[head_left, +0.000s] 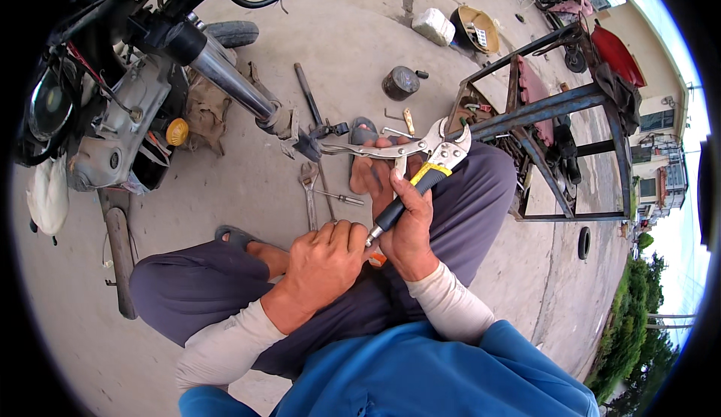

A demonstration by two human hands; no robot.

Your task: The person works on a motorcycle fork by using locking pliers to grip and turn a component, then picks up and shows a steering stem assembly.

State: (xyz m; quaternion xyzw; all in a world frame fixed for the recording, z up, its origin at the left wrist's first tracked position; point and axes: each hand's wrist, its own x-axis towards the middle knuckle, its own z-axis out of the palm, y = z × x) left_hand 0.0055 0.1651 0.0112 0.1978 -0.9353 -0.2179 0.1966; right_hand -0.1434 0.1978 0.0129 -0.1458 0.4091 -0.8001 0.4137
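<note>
A pair of locking pliers (429, 176) with black-and-yellow grips lies across my right hand (411, 225), jaws pointing up and to the right. Its long bare lever extends left, apart from the gripped handle. My right fingers are wrapped round the pliers from below, the thumb along the dark grip. With its fingers curled, my left hand (323, 259) pinches the adjusting screw (370, 240) at the handle's lower end. An adjustable wrench (309, 191) and a thin screwdriver-like tool (342, 197) rest on the ground just beyond my left hand.
A partly dismantled motorcycle (113, 124) stands at the left, its fork tube (233, 79) slanting toward the middle. To the right is a blue metal frame (541, 109). Farther off are a dark tin (401, 83), a white block (433, 26) and a yellowish bowl (478, 30).
</note>
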